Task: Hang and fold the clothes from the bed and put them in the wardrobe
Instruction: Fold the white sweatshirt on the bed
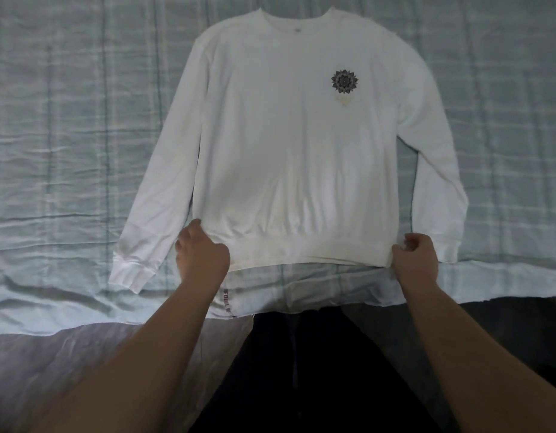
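A white long-sleeved sweatshirt [289,145] lies flat and face up on the bed, neck away from me, with a dark round flower print [344,80] on its chest. Both sleeves spread down and outward along its sides. My left hand [201,254] grips the bottom hem at its left corner. My right hand [415,256] pinches the hem at its right corner. The hem is stretched straight between the two hands.
The bed is covered by a pale blue-grey checked sheet [67,135] with creases. Its near edge [83,320] runs across below my hands. My dark-clothed legs [301,370] stand against the bed's side.
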